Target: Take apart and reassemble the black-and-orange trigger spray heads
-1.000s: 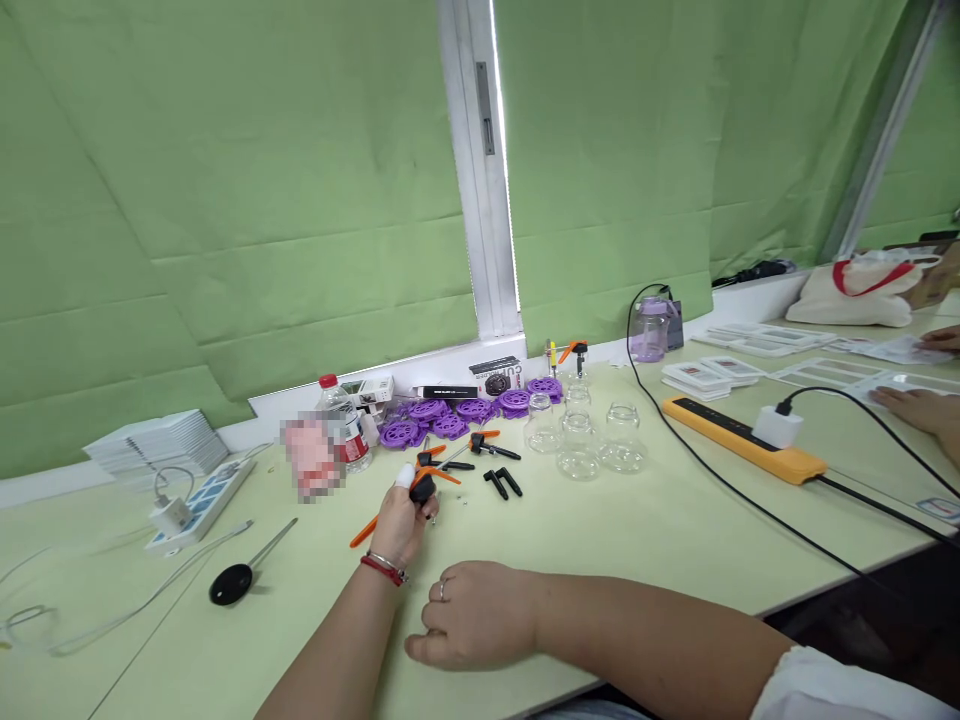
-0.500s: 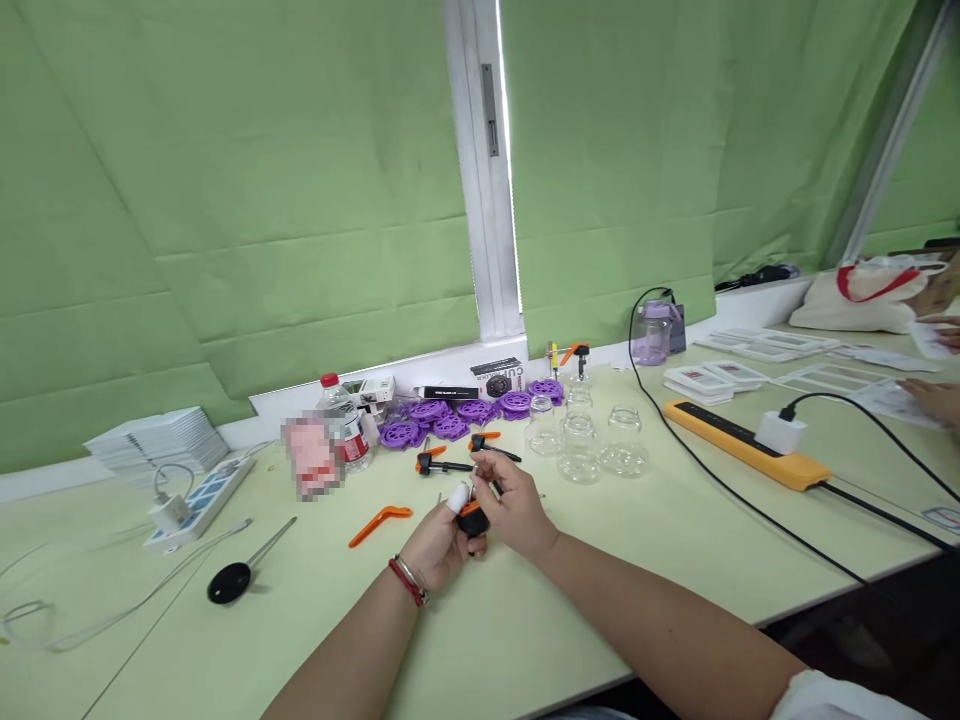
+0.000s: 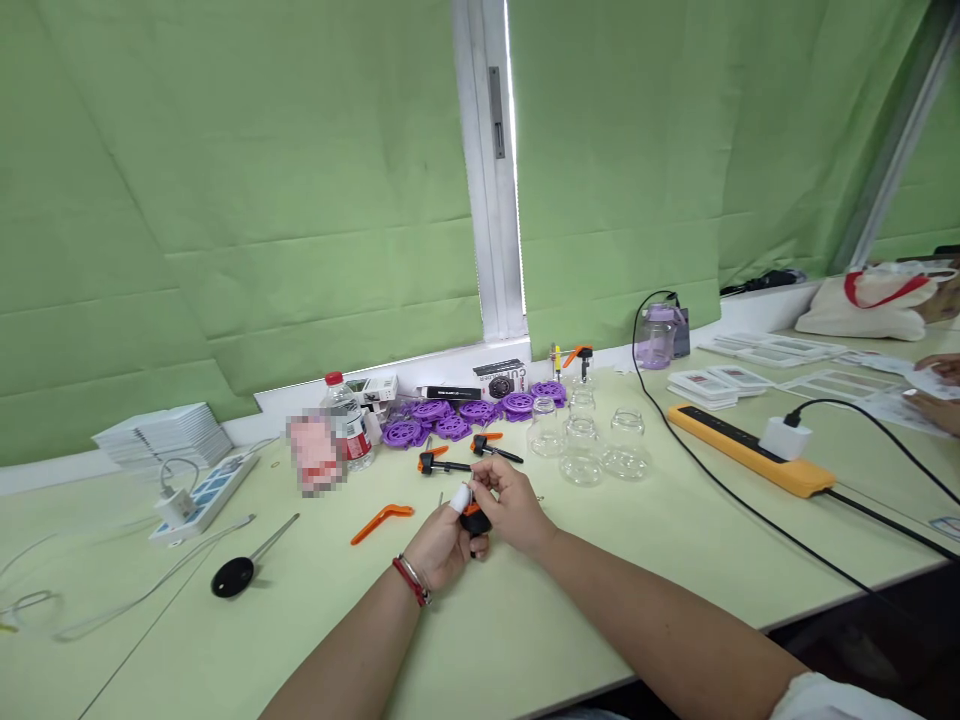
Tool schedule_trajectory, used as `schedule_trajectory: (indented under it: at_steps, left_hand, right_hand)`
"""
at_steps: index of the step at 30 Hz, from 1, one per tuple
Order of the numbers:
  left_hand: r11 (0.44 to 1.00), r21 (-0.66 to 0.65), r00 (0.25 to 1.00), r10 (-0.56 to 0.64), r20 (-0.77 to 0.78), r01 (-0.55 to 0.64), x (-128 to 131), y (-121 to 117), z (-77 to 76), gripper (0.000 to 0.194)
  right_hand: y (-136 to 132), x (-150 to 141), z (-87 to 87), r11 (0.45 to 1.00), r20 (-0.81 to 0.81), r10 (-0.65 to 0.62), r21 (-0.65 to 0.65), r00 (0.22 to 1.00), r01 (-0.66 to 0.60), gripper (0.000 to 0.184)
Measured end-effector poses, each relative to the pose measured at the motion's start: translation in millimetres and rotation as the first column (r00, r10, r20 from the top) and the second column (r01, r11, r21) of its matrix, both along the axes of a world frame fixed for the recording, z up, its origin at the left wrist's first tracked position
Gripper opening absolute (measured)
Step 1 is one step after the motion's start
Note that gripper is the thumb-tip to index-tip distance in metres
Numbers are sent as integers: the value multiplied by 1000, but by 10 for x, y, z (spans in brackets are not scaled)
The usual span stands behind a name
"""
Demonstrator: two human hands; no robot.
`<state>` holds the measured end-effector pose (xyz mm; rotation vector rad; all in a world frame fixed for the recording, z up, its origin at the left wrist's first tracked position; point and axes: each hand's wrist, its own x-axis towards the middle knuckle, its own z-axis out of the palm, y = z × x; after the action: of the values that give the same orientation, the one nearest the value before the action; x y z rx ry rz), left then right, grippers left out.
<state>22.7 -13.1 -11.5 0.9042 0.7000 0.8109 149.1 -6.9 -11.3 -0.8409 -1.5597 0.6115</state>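
My left hand (image 3: 439, 548), a white wrap on its thumb, is closed around a small black and orange part (image 3: 474, 518), maybe a pump head. Above that part my right hand (image 3: 516, 508) has its fingers pinched on a thin metal-looking piece, mostly hidden by the fingertips. Just beyond lie two similar black and orange assemblies with dark stems, one on the left (image 3: 442, 464) and one on the right (image 3: 495, 448). An orange lever (image 3: 381, 522) rests to the left of my hands. Farther left is a black disc (image 3: 232, 577) with a thin metal rod.
Several clear jars (image 3: 581, 465) stand ahead on the right, beside purple plastic parts (image 3: 454, 428). A bottle (image 3: 349, 425) stands at left, near a white power strip (image 3: 217, 490). An orange power strip (image 3: 750, 450) and black cable lie right. Another person's hands (image 3: 934, 405) handle papers.
The view has shifted slightly. My two hands stay together on the black and orange part with little visible movement. At far right, the other person's hands have moved on the papers.
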Motion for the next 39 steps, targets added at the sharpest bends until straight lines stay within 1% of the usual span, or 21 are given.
schedule_trajectory:
  at_steps: [4,7,10,14,20,25,27,29,31,32,35,36,37,39]
  left_hand:
    - [1000,0,1000,6,-3,-6,-7,-1,-15,39]
    - [1000,8,1000,-11,-12,11,-15,5,-31,41]
    - [999,20,999,-28,-26,29,-18,9,-40,42]
    - [1000,12,999,-18,-45,18,-11,-1,-33,43]
    - [1000,4,998,16,-59,-16,-8,-3,-28,42]
    - [1000,1,997,-4,-72,4,-18,-2,-33,42]
    - [1000,6,997,-23,-69,23,-27,-3,-33,42]
    - [999,10,997,-41,-62,41,-36,-5,-31,42]
    - [999,20,997,-49,-56,50,-42,-10,-27,41]
    - [998,31,997,-46,-55,47,-43,-12,-25,40]
    - [997,72,997,-30,-71,35,-37,-16,-21,36]
    - [996,80,996,-27,-81,34,-34,-15,-21,34]
    - [996,82,996,-24,-91,32,-31,-13,-20,33]
    - [997,67,994,-17,-105,24,-28,-9,-20,34]
  right_hand:
    - [-3,13,12,1000,27,6,3,1000,-6,13]
    - [-5,20,23,1000,40,10,0,999,-10,13]
    - [10,14,11,1000,8,24,-19,1000,-24,12]
    - [28,6,1,998,-36,35,-54,999,-37,11]
    - [-56,23,86,999,58,44,-32,997,-43,7]
    - [-79,3,105,994,46,94,-68,994,-91,8]
    - [-65,1,96,993,39,77,-89,996,-73,9]
    - [-67,9,96,995,57,31,-92,998,-26,8]
    - [-98,26,115,998,117,-3,-55,993,9,7]
    - [-123,36,132,1000,163,-8,-11,987,10,6]
    - [-200,58,185,985,299,-10,168,954,-43,7]
    - [-212,63,196,978,320,-10,201,948,-58,7]
    - [-212,65,200,977,319,-6,203,948,-62,7]
    - [-174,66,182,993,265,12,112,964,-44,4]
